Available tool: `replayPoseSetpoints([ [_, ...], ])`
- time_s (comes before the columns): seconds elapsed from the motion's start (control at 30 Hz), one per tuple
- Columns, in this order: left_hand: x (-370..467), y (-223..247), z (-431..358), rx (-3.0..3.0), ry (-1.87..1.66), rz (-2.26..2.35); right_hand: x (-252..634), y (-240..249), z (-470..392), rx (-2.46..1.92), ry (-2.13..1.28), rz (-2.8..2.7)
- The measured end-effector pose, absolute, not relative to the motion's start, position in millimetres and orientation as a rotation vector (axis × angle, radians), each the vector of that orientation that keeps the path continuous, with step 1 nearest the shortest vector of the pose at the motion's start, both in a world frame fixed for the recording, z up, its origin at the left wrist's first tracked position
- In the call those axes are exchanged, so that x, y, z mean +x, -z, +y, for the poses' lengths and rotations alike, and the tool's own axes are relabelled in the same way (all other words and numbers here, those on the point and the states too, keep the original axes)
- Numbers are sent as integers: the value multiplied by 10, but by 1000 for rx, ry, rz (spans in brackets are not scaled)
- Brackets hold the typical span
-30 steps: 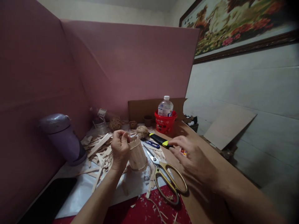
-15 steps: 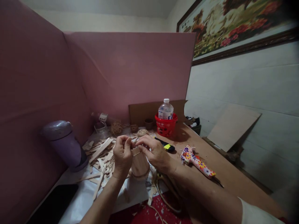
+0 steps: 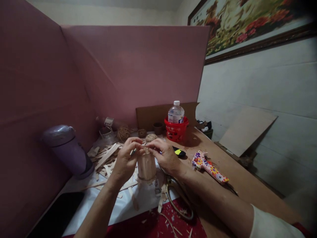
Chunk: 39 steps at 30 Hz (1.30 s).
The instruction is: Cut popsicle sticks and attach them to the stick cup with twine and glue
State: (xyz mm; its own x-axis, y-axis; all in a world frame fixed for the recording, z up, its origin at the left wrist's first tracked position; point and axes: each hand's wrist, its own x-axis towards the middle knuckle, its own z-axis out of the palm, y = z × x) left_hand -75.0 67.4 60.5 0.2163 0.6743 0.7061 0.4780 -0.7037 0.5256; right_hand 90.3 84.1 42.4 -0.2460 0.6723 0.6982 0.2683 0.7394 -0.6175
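Head view: left hand and right hand closed, fingertips pinching at rim of ribbed wooden cup; pinched bit too small to tell. Cup upright over white sheet, between hands. Clear bottle, printed label, in glossy red bucket, pale print; neither legible. Floral-wrapped tool right.

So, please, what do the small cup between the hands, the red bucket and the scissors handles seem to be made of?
Small cup: probably bare, unpainted wood; pale, matt, upright strips show.
Red bucket: likely smooth plastic, as its bright, slightly shiny colour and printed marks suggest.
Scissors handles: gold-toned with a dull sheen, perhaps metal, though coated plastic is possible.
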Motion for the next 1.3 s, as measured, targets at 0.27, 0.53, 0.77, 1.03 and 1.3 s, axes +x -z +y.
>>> replayPoseSetpoints([
  [0.27, -724, -533, 697, 2230, -1357, 1080, 909, -392, 854, -766, -450, -1803],
  [0.53, -735, -486, 736, 2125, -1361, 1139, 919, -427, 653, -838, -272, -1811],
  [0.77, -731, -486, 726, 2111, -1371, 1131, 876, -400, 635, -878, -377, -1844],
  [1.03, -716, -481, 715, 2114, -1398, 1176, 860, -406, 635, -882, -503, -1795],
  [1.3, -746, -422, 772, 1987, -1403, 1135, 834, -368, 659, -822, -921, -1615],
])
